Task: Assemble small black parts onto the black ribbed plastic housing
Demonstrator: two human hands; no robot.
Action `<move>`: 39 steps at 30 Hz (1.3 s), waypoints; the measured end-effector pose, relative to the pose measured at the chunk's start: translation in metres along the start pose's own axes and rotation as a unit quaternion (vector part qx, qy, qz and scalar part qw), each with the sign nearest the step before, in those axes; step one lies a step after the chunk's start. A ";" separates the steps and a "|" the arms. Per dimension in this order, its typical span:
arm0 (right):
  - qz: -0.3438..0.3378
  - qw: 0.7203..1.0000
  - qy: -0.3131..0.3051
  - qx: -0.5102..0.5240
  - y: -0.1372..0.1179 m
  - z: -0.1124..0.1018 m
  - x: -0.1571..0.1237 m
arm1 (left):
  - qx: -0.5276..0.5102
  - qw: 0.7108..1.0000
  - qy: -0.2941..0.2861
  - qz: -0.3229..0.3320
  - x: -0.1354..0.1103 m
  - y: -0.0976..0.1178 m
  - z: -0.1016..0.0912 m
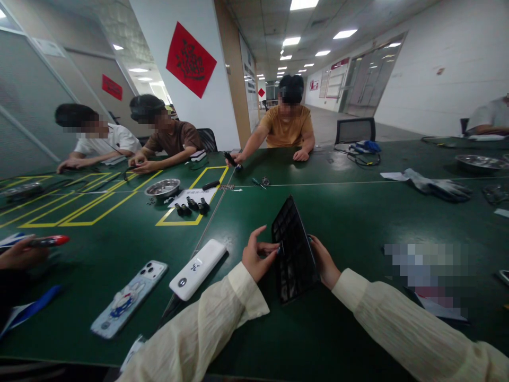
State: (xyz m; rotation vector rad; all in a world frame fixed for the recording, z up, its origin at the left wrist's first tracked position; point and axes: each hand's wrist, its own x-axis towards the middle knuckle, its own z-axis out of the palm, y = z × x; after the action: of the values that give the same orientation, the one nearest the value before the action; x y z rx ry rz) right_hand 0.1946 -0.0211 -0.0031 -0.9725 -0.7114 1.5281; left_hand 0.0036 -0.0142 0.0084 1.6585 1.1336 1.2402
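Observation:
My right hand [324,262] grips the right edge of a thin black tray [294,254] with a grid of small compartments. The tray stands tilted above the green table, its gridded face turned to the left. My left hand [258,254] is at that face, thumb and forefinger closed together against the compartments; whatever lies between the fingertips is too small to make out. Left of my left forearm lie a white power bank [198,269] and a phone in a pale blue case [129,300].
Black cylindrical parts [193,206] stand near a metal bowl [162,188] on the green table [350,212]. Gloves [437,185] lie at the right. A co-worker's hand [24,254] holds a red-tipped tool at the left. Several people sit around the table.

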 end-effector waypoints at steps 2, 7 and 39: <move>0.000 1.000 0.001 0.005 0.001 -0.001 0.001 | -0.013 1.000 0.008 -0.004 -0.001 0.000 0.001; 0.003 1.000 -0.008 0.013 0.000 -0.001 0.000 | -0.019 1.000 0.018 -0.007 -0.001 -0.003 0.001; 0.050 0.992 -0.101 -0.052 0.003 -0.007 0.002 | 0.323 0.935 -0.081 0.126 0.001 -0.005 -0.007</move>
State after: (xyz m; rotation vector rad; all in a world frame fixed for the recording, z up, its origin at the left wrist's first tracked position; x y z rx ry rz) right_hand 0.1986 -0.0207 -0.0096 -0.9509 -0.9055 1.7088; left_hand -0.0043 -0.0110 0.0059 2.4094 1.3421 0.8941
